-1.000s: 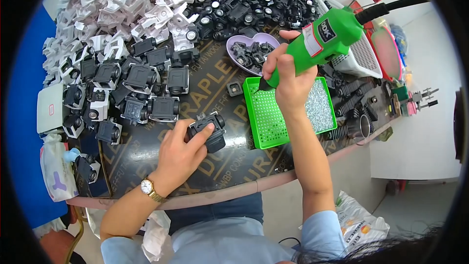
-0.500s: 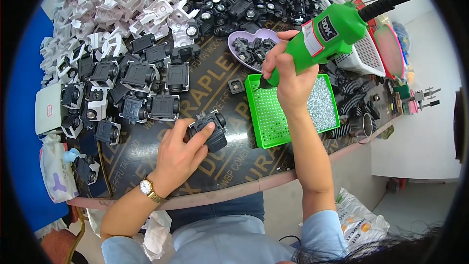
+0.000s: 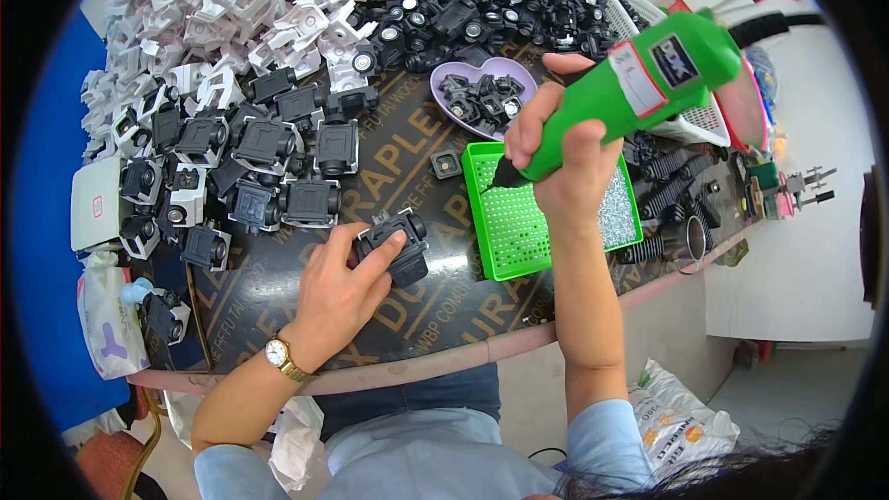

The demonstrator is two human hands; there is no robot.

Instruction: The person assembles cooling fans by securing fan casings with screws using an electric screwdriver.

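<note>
My right hand (image 3: 576, 162) is wrapped round the body of a green electric screwdriver (image 3: 639, 83), held at a slant. The screwdriver's thin bit points down at the left side of a green perforated screw tray (image 3: 505, 264); whether it touches a screw is too small to tell. Small silvery screws (image 3: 619, 208) are heaped in the tray's right part. On the table to the left, my left hand (image 3: 338, 287) holds a black plastic housing (image 3: 398, 255) with a round lens-like end, index finger on top.
Finished-looking black-and-white housings (image 3: 269, 143) cluster at left, below a pile of white plastic parts (image 3: 250, 0). Black parts (image 3: 463, 5) are heaped at the back. A purple heart-shaped bowl (image 3: 444, 74) holds small square pieces; another square piece (image 3: 445, 164) lies beside the tray. A metal cup (image 3: 685, 241) stands right.
The screwdriver has tilted lower, its body shifting right and its bit moving down over the tray, with my right hand following. My left hand and the housing have stayed put.
</note>
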